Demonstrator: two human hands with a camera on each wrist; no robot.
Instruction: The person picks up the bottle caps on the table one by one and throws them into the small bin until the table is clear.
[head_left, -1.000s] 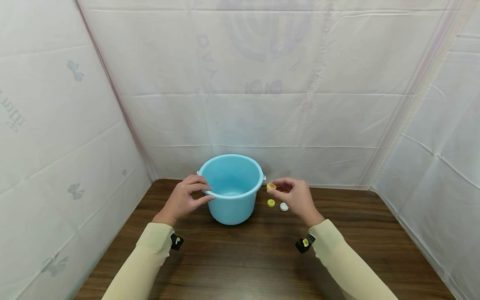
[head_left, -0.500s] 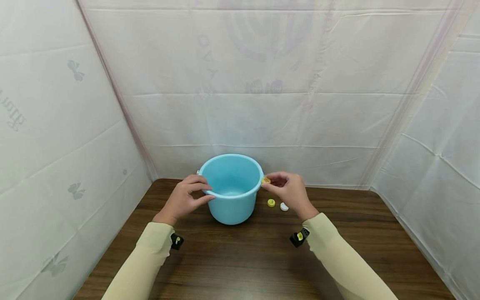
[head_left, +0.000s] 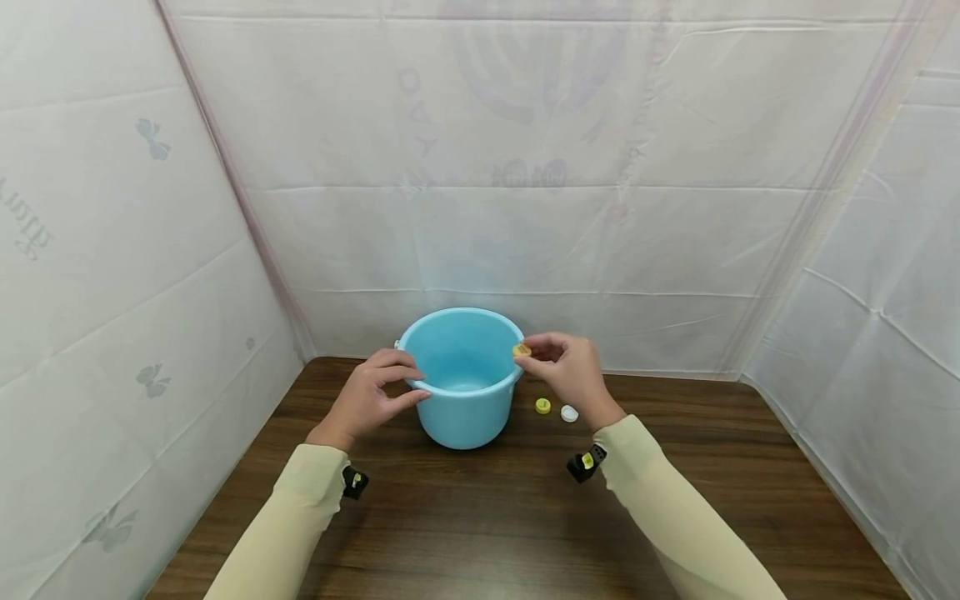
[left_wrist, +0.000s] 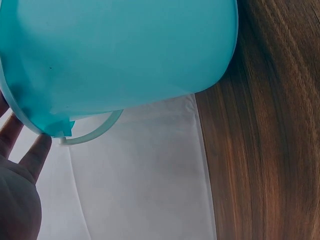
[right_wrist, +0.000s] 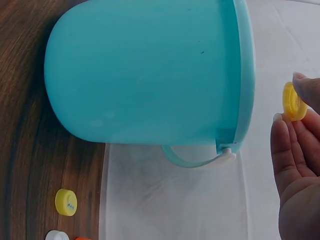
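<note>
A light blue bucket (head_left: 465, 421) stands upright on the table, its mouth facing up. My left hand (head_left: 367, 398) holds its near-left rim, with the fingers over the edge and the thumb at the outside. Between thumb and fingertips, my right hand (head_left: 573, 371) pinches a yellow bottle cap (right_wrist: 294, 102). That cap is raised at the bucket's right rim and overlaps the rim in the head view. Below the right hand, a second yellow cap (head_left: 542, 406) lies on the table next to a white cap (head_left: 569, 413).
An orange-red piece (right_wrist: 83, 238) shows at the bottom edge of the right wrist view. The bucket's pale handle (right_wrist: 192, 162) hangs down its far side. Whitish sheeting (head_left: 480, 233) walls in the dark wooden table (head_left: 465, 517) at the back and sides.
My right hand has carried the yellow cap left and upward, from beside the bucket to its right rim. The left hand and the bucket have stayed put.
</note>
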